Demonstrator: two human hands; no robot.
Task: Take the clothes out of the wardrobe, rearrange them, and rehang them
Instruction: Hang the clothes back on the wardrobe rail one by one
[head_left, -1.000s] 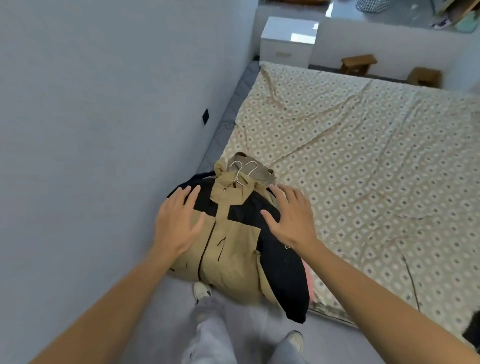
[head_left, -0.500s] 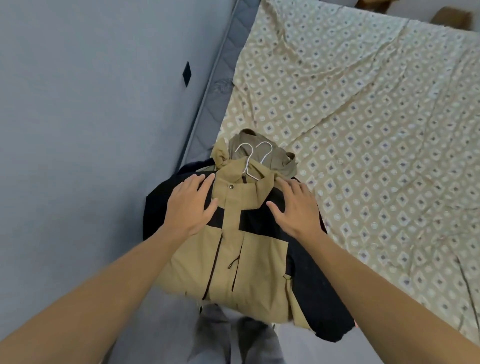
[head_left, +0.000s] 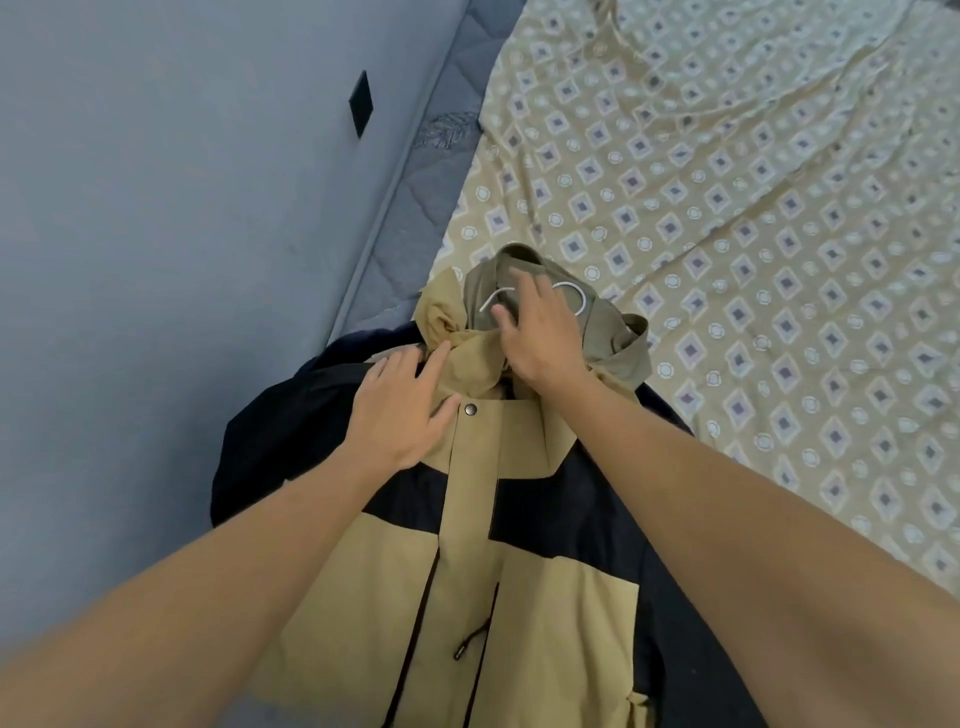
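The lower part of the jacket ran off the bottom edge of the view, so its hem could not be seen, and both forearms crossed over much of its front. One jacket showed, tan with black panels, lying face up at the near left corner of the bed, its black left sleeve hanging toward the wall. An olive hood lay bunched at its top; whether it belonged to the same jacket or to a second garment underneath could not be told. Two white hanger hooks poked out of the hood, each partly covered by the right hand, and the hanger bodies were hidden inside the cloth.

The right hand lay over the hood with fingers spread and slightly bent, fingertips on the fabric beside the hooks; it was blurred, and whether it touched a hook could not be made out. The left hand pressed flat on the tan collar, fingers straight and together, thumb just beside one dark snap button. Below it, two dark zips ran down the front, with one pull tab visible.

One patterned sheet covered the bed, creased in several places. A strip of grey mattress showed between sheet and wall. One small black plate sat on the wall.
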